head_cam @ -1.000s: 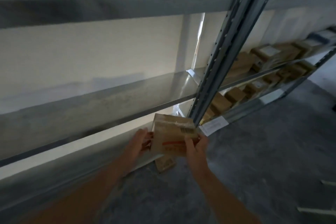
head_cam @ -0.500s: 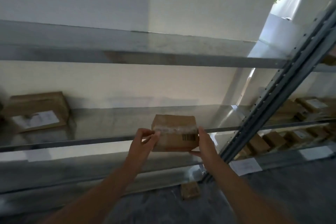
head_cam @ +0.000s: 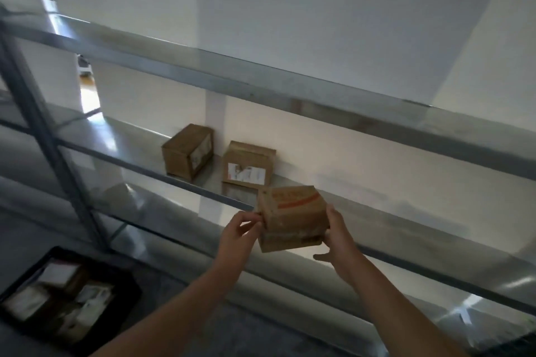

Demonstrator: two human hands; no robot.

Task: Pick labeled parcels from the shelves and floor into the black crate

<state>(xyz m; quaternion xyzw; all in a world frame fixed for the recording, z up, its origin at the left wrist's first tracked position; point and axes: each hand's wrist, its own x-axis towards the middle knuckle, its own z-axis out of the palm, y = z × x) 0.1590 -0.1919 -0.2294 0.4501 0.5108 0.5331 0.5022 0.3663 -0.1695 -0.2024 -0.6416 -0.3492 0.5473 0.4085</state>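
I hold a small cardboard parcel [head_cam: 291, 216] with red print on top between both hands, in front of the middle shelf. My left hand [head_cam: 239, 233] pinches its left side and my right hand [head_cam: 338, 239] presses its right side. The black crate [head_cam: 127, 297] sits on the floor at the lower left with several labeled parcels inside. Two more labeled parcels stand on the middle shelf behind: one [head_cam: 187, 152] to the left, one [head_cam: 249, 165] against the wall.
Metal shelving [head_cam: 290, 90] runs diagonally across the view, with a grey upright post [head_cam: 43, 136] at the left. The grey floor [head_cam: 232, 330] lies below my arms. A bright doorway gap [head_cam: 88, 90] shows at the far left.
My view has swung left, bringing the black crate and two shelf parcels into sight. The parcel has tilted in my hands so its red-printed face shows on top.
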